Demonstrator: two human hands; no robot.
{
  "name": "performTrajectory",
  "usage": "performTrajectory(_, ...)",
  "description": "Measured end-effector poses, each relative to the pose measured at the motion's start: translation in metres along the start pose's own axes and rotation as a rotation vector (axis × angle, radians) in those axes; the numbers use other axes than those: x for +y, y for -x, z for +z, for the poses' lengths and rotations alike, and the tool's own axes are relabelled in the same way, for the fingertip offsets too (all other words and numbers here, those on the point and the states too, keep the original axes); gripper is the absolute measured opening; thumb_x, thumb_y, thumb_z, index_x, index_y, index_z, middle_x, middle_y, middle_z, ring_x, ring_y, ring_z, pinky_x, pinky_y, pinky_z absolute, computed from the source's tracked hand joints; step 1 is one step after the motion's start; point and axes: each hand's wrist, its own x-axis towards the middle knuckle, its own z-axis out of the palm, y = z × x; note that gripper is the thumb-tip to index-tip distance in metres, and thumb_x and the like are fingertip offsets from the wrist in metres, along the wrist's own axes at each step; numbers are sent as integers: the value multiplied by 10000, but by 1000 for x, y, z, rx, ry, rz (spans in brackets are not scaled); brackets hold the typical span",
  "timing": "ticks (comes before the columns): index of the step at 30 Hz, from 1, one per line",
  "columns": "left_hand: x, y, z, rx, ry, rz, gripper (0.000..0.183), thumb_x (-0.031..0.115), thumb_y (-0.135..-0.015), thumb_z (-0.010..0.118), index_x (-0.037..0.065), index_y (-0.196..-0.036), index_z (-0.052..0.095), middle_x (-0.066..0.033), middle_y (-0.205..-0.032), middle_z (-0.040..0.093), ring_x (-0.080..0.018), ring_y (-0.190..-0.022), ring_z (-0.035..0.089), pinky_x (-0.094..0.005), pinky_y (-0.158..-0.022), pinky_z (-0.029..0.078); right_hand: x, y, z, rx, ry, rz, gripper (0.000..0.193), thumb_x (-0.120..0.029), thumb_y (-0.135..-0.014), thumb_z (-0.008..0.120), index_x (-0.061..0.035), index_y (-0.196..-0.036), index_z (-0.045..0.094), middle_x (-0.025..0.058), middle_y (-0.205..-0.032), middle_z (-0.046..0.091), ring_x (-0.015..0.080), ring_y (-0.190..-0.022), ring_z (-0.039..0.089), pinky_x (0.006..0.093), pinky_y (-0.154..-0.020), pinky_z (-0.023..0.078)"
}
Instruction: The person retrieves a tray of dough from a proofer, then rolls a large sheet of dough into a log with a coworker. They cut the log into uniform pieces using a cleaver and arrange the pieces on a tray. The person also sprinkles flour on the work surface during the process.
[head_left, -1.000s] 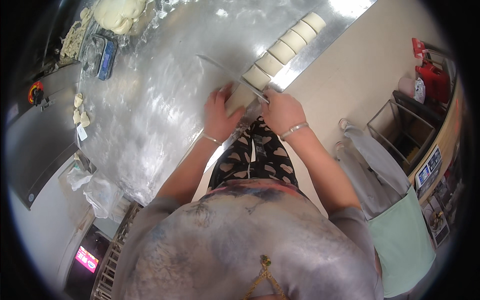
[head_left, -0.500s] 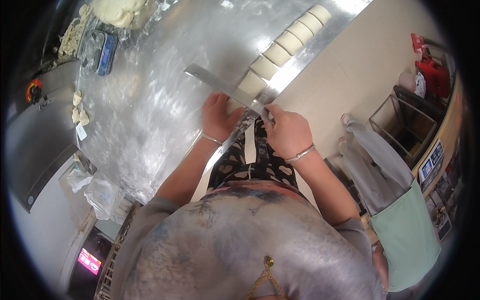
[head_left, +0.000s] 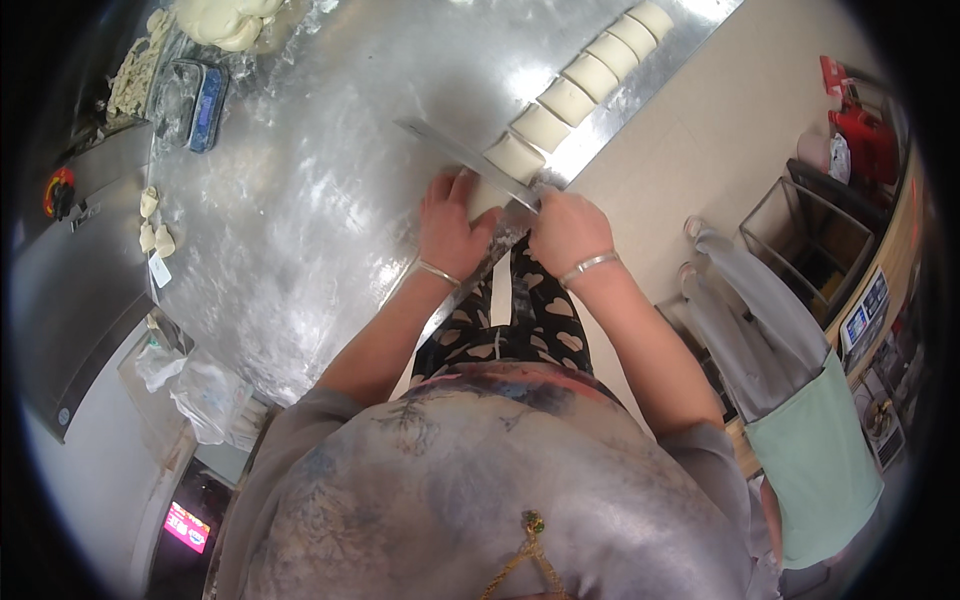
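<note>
A dough cutter knife [head_left: 470, 158] with a long, thin blade is in my right hand [head_left: 568, 235], fingers wrapped round its near end. Its blade slants to the far left over the dough, slightly blurred. My left hand [head_left: 455, 228] rests on the steel table's front edge, thumb and fingers around the remaining end of the dough [head_left: 484, 200], which is partly hidden by the hand and blade. Just beyond the blade, a cut dough piece [head_left: 514, 157] starts a row of several pale pieces [head_left: 566, 100] running away to the far right.
On the floury steel table [head_left: 320, 200] lie a large dough mass [head_left: 228, 20], a blue-fronted scale [head_left: 207, 108] and small dough scraps [head_left: 150, 235] at the left. Another person [head_left: 815, 450] in a green top is at the right, near a metal-framed stand [head_left: 810, 240].
The knife and my right hand have moved slightly away from me, against the row's nearest piece. My left hand has shifted a little to the right, and the view has tilted slightly.
</note>
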Motion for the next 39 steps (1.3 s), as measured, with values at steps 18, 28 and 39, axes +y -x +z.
performTrajectory(18, -36, 39, -13, -35, -62, 40, 526, 274, -715, 788, 41, -1125, 554, -143, -1072, 554, -356, -1049, 509, -454, -925, 384, -19, 71, -8, 132, -168, -143, 233, -154, -840, 637, -36, -1040, 619, 193, -725, 661, 402, -702, 646, 484, -646, 512)
performTrajectory(28, -23, 43, -17, 15, -30, 10, 457, 206, -738, 738, 27, -1136, 602, -192, -1101, 578, -403, -1028, 532, -480, -883, 428, -9, 52, 23, 98, -83, -84, 184, -175, -846, 630, -11, -923, 599, 222, -771, 663, 405, -729, 657, 485, -657, 532)
performTrajectory(39, -25, 33, -11, -15, -16, 17, 503, 185, -725, 722, 22, -1178, 578, -204, -1140, 567, -418, -1038, 547, -487, -899, 438, -25, 4, 42, 63, 9, -69, 137, -121, -822, 614, 1, -835, 673, 199, -882, 692, 364, -834, 679, 434, -739, 541)
